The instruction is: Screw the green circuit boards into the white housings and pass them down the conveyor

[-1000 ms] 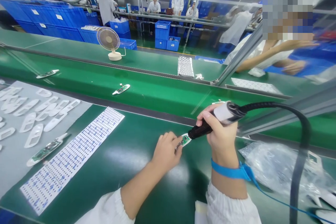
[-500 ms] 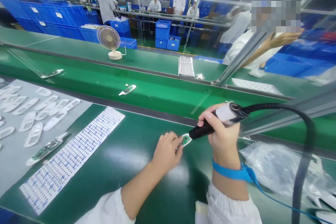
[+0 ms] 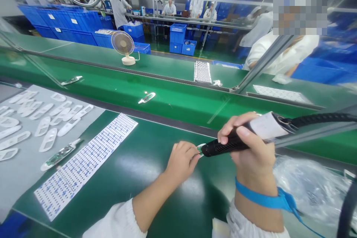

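Observation:
My right hand (image 3: pixel 251 145) is wrapped around a black and white electric screwdriver (image 3: pixel 227 145), held nearly level with its nose pointing left. That nose meets a small white casing with a green circuit board (image 3: pixel 200 149), covering part of it. Between the fingertips of my left hand (image 3: pixel 184 158), the casing is pinched just above the green bench mat. To the left, another casing with a circuit board (image 3: pixel 60 155) lies beside a long white sheet of blue and black stickers (image 3: pixel 89 163). A blue wrist strap (image 3: pixel 258 195) circles my right wrist.
Several white plastic shells (image 3: pixel 50 139) lie on a grey sheet at left. A green conveyor belt (image 3: pixel 178 100) carries two casings. Clear plastic bags (image 3: pixel 309 182) sit at right, under the screwdriver's thick black hose (image 3: pixel 323 119). Beyond stand a fan (image 3: pixel 123 44) and a co-worker (image 3: pixel 281 54).
The view has shifted a little, so the bench appears further right. The screwdriver lies flatter, still against the casing. The co-worker's raised arm has come down.

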### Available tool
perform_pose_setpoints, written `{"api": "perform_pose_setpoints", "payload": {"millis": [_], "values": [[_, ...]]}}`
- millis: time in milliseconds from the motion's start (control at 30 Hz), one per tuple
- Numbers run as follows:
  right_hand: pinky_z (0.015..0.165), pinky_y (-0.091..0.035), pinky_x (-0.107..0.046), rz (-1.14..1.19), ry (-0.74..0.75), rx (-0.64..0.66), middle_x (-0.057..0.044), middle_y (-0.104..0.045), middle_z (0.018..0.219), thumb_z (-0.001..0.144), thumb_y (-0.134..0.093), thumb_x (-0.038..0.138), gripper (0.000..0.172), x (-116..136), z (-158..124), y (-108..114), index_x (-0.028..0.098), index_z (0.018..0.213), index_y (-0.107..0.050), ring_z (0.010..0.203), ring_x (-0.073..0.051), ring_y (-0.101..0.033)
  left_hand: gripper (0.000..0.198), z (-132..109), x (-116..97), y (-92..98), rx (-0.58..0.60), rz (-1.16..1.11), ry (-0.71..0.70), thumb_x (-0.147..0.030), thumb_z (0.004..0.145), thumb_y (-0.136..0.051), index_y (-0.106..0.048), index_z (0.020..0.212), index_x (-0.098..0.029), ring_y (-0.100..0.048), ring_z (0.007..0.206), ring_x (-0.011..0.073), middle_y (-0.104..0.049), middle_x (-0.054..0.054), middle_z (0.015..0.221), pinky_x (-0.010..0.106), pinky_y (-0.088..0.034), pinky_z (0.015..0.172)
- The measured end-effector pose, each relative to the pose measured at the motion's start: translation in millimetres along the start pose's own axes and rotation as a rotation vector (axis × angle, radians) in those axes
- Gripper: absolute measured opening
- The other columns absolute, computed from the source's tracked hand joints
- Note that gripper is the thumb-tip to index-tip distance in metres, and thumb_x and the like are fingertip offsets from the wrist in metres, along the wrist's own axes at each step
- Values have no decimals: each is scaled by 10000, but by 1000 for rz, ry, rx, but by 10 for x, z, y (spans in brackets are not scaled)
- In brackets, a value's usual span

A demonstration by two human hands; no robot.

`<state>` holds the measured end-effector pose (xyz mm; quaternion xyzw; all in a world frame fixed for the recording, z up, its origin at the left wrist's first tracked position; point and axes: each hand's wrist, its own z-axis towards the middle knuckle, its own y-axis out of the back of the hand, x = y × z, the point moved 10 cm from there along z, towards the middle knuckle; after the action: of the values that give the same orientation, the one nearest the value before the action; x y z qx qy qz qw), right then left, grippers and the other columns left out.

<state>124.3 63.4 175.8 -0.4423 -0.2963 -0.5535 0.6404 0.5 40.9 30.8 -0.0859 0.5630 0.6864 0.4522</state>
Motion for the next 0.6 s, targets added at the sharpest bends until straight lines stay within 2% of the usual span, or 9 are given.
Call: {"api": "perform_pose_setpoints", "payload": {"millis": [300, 600], "values": [[503, -442, -328, -10, -11, 21, 3, -618, 687, 823, -663, 276, 80, -6, -1, -29, 237, 835, -594, 491, -169, -554, 83, 6, -36, 53, -24, -24, -2, -183, 926, -553, -628, 896, -203, -572, 921, 197, -688, 23, 987, 347, -368, 747], [475, -444, -324, -15, -32, 32, -5, -632, 686, 806, -674, 255, 95, -64, 9, -42, 224, 838, -590, 478, -172, -555, 53, 4, -72, 3, 27, 25, -28, -202, 937, -552, -603, 925, -207, -568, 936, 202, -679, 27, 1017, 357, -378, 762]]}}
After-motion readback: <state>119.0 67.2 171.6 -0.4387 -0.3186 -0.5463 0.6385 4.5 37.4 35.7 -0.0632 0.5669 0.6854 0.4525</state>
